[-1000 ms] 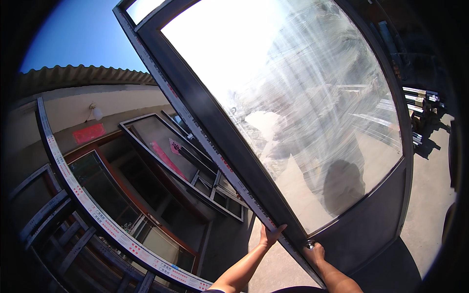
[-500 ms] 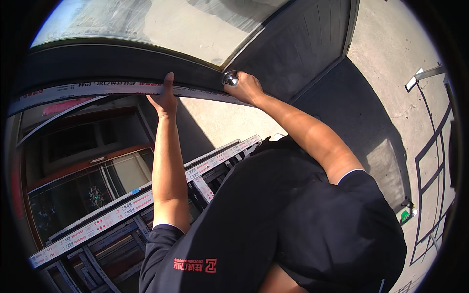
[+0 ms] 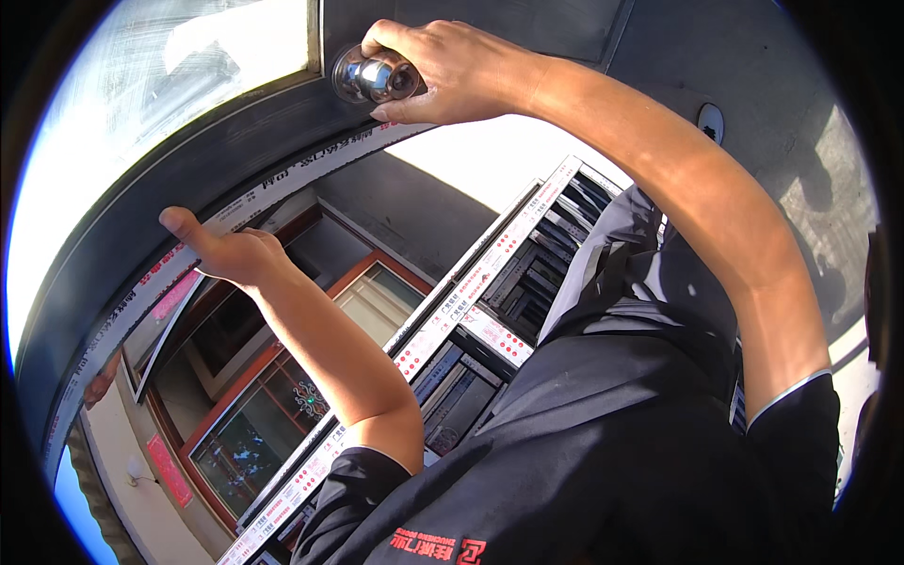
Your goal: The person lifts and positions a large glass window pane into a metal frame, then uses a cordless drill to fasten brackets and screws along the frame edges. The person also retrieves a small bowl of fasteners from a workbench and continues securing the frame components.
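I hold a large dark-framed door [image 3: 179, 184] with a glass pane [image 3: 169, 85] tilted over my head. My right hand [image 3: 457, 71] is closed around a shiny round metal knob [image 3: 369, 79] on the frame's upper part. My left hand [image 3: 226, 254] is lower on the left, thumb out, gripping the frame's edge where a white protective strip with red print [image 3: 282, 177] runs. Its fingers are hidden behind that edge. My dark shirt fills the lower right.
A stack of dark metal window frames [image 3: 490, 282] with white and red taped edges lies below me. Red-brown framed windows [image 3: 273, 395] lean at the lower left. Grey concrete ground [image 3: 829, 179] shows at the right, with a dark panel [image 3: 414, 212] behind.
The door has swung from upright in front of me to overhead. My right hand has closed on the knob, and my left hand has slid further down the edge.
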{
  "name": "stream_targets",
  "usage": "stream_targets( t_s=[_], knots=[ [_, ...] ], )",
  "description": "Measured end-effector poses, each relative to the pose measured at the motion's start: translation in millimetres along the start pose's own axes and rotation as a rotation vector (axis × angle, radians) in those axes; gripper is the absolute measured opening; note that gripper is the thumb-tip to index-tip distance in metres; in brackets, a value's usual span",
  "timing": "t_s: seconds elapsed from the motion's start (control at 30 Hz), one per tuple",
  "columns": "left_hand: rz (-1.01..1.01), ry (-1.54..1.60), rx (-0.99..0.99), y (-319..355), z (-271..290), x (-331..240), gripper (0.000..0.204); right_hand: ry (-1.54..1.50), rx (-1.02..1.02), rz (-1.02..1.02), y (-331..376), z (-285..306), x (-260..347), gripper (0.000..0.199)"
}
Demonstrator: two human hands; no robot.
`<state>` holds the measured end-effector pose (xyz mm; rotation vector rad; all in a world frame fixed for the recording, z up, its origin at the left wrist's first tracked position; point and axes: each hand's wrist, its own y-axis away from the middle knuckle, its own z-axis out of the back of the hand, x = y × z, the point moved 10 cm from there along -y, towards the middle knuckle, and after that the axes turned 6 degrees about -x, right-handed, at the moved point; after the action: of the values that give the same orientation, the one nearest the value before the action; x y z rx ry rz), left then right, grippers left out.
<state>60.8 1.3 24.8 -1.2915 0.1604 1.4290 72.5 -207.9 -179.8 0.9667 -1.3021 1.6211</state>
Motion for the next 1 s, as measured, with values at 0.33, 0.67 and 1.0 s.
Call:
stream_targets(
  t_s=[0.33,0.67,1.0],
  knots=[
    [-0.043,-0.046,-0.035,3,0,-4,0.104,-0.093,0.176,0.139,1,-4,3,0.076],
    [-0.008,-0.016,0.012,0,-3,-1,0.098,0.026,0.232,0.062,6,6,12,0.08],
    [0.066,0.039,0.003,2,-3,5,0.087,-0.076,-0.068,-0.102,7,-19,2,0.06]
  ],
)
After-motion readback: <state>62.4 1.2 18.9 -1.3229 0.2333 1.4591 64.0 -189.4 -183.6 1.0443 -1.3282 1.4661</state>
